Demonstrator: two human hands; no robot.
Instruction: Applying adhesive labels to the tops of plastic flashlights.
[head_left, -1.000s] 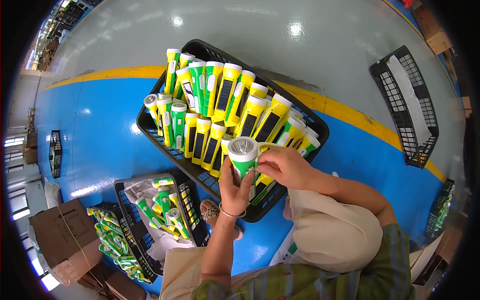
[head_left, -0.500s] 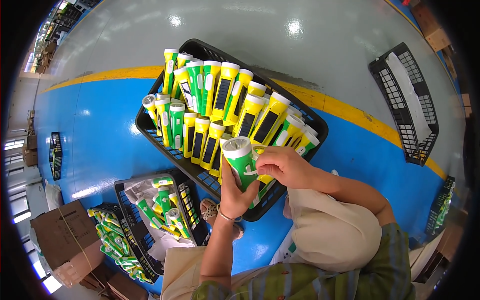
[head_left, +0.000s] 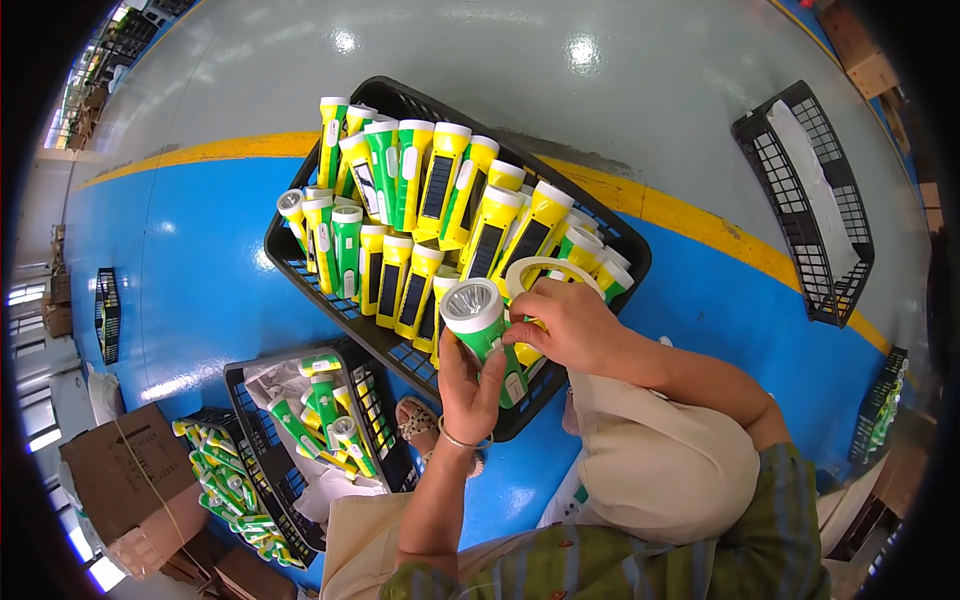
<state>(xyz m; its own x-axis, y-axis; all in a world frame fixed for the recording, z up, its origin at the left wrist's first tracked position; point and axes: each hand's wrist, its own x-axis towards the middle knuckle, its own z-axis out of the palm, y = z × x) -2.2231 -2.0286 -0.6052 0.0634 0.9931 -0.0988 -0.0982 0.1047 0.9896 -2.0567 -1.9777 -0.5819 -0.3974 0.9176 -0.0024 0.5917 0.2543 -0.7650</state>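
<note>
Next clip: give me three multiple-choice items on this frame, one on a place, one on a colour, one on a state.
1. Where do the stacked torches lie?
A. in a black mesh basket
B. on a shelf
C. in a cardboard box

2. What colour is the body of the torch in the hands?
A. red
B. green
C. white

3. How is that torch held?
A. lying on the floor
B. by the right hand alone
C. by both hands

Key: 1 A, the black basket holds them; 2 B, green below a white rim; 3 C, left hand grips from below, right hand rests beside it.
</note>
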